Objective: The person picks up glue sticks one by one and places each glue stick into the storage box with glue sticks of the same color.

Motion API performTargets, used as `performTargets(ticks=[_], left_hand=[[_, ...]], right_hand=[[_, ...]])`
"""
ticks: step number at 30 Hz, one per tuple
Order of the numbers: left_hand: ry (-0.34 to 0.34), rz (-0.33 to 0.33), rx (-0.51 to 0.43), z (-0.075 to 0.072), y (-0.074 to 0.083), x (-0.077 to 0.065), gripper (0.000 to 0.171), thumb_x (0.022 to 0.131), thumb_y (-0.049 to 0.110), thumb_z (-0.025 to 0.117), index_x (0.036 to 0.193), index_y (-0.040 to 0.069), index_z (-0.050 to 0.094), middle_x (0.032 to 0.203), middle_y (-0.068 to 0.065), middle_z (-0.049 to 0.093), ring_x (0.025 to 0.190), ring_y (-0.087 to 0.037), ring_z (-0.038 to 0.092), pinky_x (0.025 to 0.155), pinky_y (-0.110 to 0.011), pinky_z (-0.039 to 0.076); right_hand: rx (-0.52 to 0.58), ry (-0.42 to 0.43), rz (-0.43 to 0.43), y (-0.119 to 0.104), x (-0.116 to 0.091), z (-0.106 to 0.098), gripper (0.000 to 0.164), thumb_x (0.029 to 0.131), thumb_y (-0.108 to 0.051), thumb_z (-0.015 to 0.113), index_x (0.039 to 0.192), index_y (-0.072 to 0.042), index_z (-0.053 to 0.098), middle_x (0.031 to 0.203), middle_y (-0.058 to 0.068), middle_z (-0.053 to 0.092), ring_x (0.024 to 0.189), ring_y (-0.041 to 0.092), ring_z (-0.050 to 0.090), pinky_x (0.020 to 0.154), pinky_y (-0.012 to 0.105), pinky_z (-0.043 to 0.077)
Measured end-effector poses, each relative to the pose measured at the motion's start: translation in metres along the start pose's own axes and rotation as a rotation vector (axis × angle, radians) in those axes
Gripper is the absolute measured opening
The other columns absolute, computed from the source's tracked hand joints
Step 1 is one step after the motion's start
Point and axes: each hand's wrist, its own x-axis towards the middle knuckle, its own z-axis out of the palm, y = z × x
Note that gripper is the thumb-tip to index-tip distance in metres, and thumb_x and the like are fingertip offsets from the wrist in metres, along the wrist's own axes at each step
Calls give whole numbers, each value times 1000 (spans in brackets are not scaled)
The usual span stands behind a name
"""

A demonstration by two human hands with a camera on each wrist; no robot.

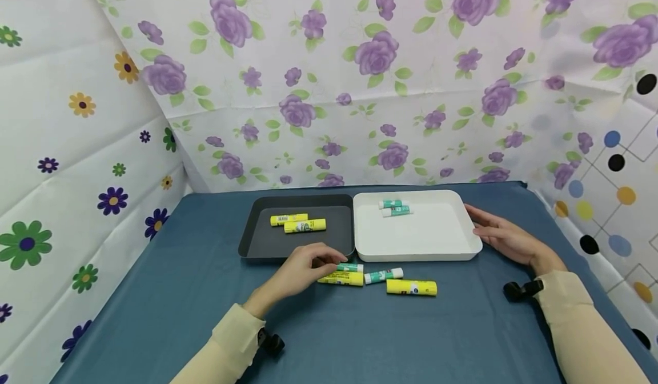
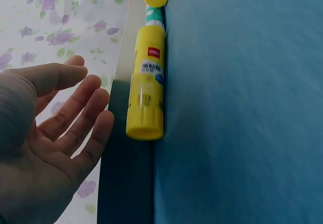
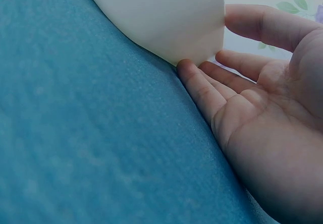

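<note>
My left hand (image 1: pixel 300 267) hovers with loosely bent fingers beside a yellow glue stick (image 1: pixel 341 279) and a small green glue stick (image 1: pixel 350 268) in front of the trays. Nothing is held in it; the left wrist view shows a gap between its fingertips and the yellow stick. To the right lie another green glue stick (image 1: pixel 384 275) and another yellow one (image 1: pixel 411 287). My right hand (image 1: pixel 506 238) touches the right side of the white tray (image 1: pixel 432 232) with nearly straight fingertips, low at its corner in the right wrist view.
A dark grey tray (image 1: pixel 336 238) stands left of the white one and holds two yellow glue sticks (image 1: pixel 305 226). Two green glue sticks (image 1: pixel 397 211) lie in the white tray. A blue cloth (image 1: pixel 360 338) covers the table, with flowered curtains (image 1: pixel 329 87) behind it.
</note>
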Motion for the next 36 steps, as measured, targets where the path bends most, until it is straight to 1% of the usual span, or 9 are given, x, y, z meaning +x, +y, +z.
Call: performTargets(ticks=[3, 6, 10, 17, 21, 26, 30, 33, 36], left_hand=[[18, -20, 11, -4, 0, -9, 24, 103, 11, 68, 124, 18, 75, 114, -6, 71, 99, -14, 65, 87, -36, 57], [25, -37, 16, -7, -1, -16, 24, 102, 11, 69, 125, 17, 75, 115, -6, 70, 100, -14, 65, 88, -36, 57], [21, -43, 16, -8, -6, -18, 28, 100, 9, 72, 126, 17, 75, 118, -7, 69, 102, -17, 65, 90, -38, 56], [-5, -56, 10, -9, -14, -20, 34, 96, 8, 77, 127, 21, 74, 120, -2, 68, 108, -20, 64, 94, -41, 56], [-24, -67, 7, -9, -16, -20, 35, 95, 8, 78, 128, 19, 74, 121, 1, 67, 110, -20, 64, 96, -42, 55], [-25, -49, 31, -6, -16, -20, 36, 93, 6, 79, 128, 15, 74, 120, 1, 67, 110, -19, 64, 97, -44, 55], [-36, -43, 62, -4, -17, -21, 36, 92, 6, 80, 126, 16, 74, 119, 3, 67, 109, -17, 64, 96, -43, 55], [-32, -50, 57, -4, -16, -22, 36, 92, 6, 81, 125, 18, 75, 118, 3, 68, 107, -17, 64, 93, -41, 56], [-33, -52, 48, -4, -17, -22, 34, 92, 7, 80, 124, 18, 75, 117, 2, 68, 103, -17, 65, 88, -37, 57]], right_hand=[[-1, 5, 1, 0, 1, 0, 72, 113, -9, 42, 169, -18, -2, 174, 9, -14, 160, 23, -4, 106, 13, 39], [0, 4, 0, 0, 2, 0, 72, 113, -8, 42, 169, -18, -2, 174, 10, -14, 160, 19, 0, 105, 12, 39], [-6, 5, -4, 2, 1, -1, 71, 113, -8, 42, 169, -18, -1, 174, 10, -13, 158, 9, 8, 106, 12, 38], [-7, 12, -4, 1, 0, 0, 71, 113, -9, 43, 169, -20, 1, 174, 9, -12, 158, 9, 9, 106, 13, 38], [-6, 7, 1, 0, 0, 0, 72, 113, -9, 43, 169, -19, 0, 174, 10, -13, 160, 17, 3, 106, 13, 39], [-7, 20, 10, -1, 0, 0, 72, 113, -9, 43, 169, -19, 0, 174, 10, -13, 160, 27, -6, 105, 12, 39], [-2, 15, 8, 1, 0, 1, 72, 113, -9, 43, 169, -19, 0, 174, 10, -13, 160, 21, -1, 105, 12, 38], [1, 4, 5, 1, 1, 1, 72, 113, -9, 43, 169, -19, -1, 174, 10, -14, 159, 15, 2, 106, 12, 38], [2, 7, 4, 1, 1, 0, 72, 113, -9, 43, 169, -18, -1, 174, 10, -14, 160, 16, 0, 105, 12, 38]])
